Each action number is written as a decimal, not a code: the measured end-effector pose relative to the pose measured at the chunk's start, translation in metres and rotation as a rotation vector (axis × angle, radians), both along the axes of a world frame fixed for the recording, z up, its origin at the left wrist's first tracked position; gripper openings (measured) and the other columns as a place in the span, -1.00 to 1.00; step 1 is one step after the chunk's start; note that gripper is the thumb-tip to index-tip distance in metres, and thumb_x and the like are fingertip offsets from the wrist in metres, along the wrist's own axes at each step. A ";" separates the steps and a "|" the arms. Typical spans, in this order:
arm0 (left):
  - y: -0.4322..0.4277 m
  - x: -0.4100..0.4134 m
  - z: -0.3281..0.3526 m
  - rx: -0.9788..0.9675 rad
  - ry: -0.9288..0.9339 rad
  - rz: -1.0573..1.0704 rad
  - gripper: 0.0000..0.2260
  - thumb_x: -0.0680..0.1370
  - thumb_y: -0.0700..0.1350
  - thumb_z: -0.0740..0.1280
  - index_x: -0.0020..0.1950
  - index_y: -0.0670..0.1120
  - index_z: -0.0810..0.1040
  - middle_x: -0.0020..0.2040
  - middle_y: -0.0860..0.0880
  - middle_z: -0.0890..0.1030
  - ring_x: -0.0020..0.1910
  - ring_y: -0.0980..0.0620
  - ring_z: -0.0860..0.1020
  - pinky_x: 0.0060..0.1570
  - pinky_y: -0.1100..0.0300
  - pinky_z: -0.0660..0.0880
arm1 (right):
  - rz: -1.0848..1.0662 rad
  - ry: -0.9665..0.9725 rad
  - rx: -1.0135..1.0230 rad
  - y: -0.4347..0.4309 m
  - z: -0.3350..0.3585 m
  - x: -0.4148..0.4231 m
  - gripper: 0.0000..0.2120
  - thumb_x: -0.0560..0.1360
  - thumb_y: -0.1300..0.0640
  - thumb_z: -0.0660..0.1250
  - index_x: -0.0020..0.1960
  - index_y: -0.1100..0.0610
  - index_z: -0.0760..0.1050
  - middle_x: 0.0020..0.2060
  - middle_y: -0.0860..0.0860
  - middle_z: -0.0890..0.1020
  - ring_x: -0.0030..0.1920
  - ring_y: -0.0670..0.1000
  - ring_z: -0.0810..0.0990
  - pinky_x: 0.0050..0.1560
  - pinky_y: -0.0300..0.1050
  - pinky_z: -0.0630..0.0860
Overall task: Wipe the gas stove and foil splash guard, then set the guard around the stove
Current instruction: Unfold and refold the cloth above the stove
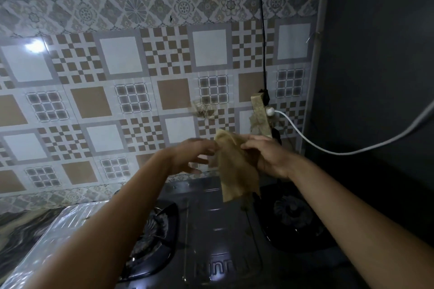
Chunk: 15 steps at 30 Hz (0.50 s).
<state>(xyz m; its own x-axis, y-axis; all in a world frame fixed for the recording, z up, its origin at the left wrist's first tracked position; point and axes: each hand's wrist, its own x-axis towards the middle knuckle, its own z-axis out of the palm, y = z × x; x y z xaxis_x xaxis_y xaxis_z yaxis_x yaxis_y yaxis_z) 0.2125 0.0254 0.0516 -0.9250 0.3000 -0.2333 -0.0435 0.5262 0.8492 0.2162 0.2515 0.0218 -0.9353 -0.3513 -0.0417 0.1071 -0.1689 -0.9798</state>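
A tan cloth (pixel 236 169) hangs in the air above the dark two-burner gas stove (pixel 218 237). My right hand (pixel 267 157) pinches its upper right edge. My left hand (pixel 192 157) holds the upper left corner with the other fingers spread. The stove's left burner (pixel 152 230) is partly hidden by my left forearm; the right burner (pixel 293 213) shows beside my right forearm. The shiny foil splash guard (pixel 58 232) lies flat on the counter to the left of the stove.
A patterned tile wall (pixel 131 82) rises right behind the stove. A power strip (pixel 260 115) hangs on it with a black cable going up and a white cable (pixel 352 150) running right. A dark wall (pixel 380 77) closes the right side. A marbled counter (pixel 18 237) lies at left.
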 end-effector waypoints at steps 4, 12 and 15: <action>0.011 -0.009 -0.033 0.165 -0.077 -0.051 -0.60 0.53 0.14 0.37 0.26 -0.07 0.57 0.23 -0.15 0.62 0.20 -0.13 0.59 0.18 -0.04 0.54 | -0.037 -0.079 -0.106 0.017 -0.014 -0.005 -0.65 0.61 0.25 0.24 0.37 0.30 0.48 -0.04 0.19 0.65 -0.07 0.11 0.66 -0.02 -0.02 0.61; 0.052 -0.033 -0.032 0.027 0.123 -0.041 -0.68 0.54 0.16 0.37 0.09 -0.04 0.67 0.05 -0.12 0.69 0.04 -0.10 0.66 0.16 -0.08 0.57 | -0.181 0.051 0.199 0.029 -0.064 -0.002 -0.45 0.47 -0.24 0.42 0.39 -0.12 0.39 0.34 -0.04 0.50 0.31 0.05 0.52 0.16 0.12 0.55; 0.065 -0.038 -0.031 0.032 0.128 -0.087 -0.65 0.54 0.16 0.37 0.05 -0.11 0.70 0.00 -0.14 0.72 0.02 -0.12 0.68 0.14 -0.10 0.59 | -0.036 0.104 0.156 0.030 -0.077 0.000 -0.49 0.47 -0.01 0.51 0.37 -0.03 0.45 0.26 0.00 0.62 0.23 0.04 0.63 0.19 0.07 0.61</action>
